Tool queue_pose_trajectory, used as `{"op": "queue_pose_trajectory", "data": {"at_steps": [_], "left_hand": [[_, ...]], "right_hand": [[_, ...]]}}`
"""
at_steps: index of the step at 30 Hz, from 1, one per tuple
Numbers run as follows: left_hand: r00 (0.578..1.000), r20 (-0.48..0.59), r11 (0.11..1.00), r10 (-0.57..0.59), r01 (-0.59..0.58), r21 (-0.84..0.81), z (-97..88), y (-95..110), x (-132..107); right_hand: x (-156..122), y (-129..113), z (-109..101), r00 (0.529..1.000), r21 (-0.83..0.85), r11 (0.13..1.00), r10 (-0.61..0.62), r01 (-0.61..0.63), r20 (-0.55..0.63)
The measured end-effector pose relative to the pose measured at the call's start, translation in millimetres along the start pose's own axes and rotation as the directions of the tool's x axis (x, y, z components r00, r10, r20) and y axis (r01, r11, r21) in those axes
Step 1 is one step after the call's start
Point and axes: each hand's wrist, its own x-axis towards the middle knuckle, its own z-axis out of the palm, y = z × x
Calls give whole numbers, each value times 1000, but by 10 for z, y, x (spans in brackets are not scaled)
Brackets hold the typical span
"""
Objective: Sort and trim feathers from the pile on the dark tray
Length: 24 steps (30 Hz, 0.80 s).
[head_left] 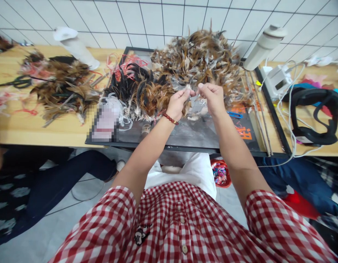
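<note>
Left hand (177,104): thumb and index fingertips pinched together on a small pale feather tuft (188,87).
Right hand (212,98): just beside the left, fingers curled in, thumb near index; cannot tell whether anything thin sits in the pinch.
Feather pile (198,54): brown and white, heaped beyond both hands, at the board's far side.
Dark feather bunch (151,96): black to brown, lying left of the left hand.
Black-framed board (193,140): on the wooden table (48,135), under both hands.
Blue clip (234,115): on the board, right of the right forearm.
Thin sticks (260,113): lengthwise near the board's right edge.
</note>
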Motion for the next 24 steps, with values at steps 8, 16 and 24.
{"op": "queue_pose_trajectory", "data": {"at_steps": [8,16,24], "left_hand": [[998,-18,992,-56,54,-114,33,83,-48],[989,70,934,-132,148,-325,79,190,-125],[989,83,956,-119,137,-258,53,106,-84]], "right_hand": [[34,124,-31,999,-62,997,-36,36,-3],[10,34,-4,972,-73,970,-235,233,-18],[-53,-62,48,974,106,989,-125,106,191]]}}
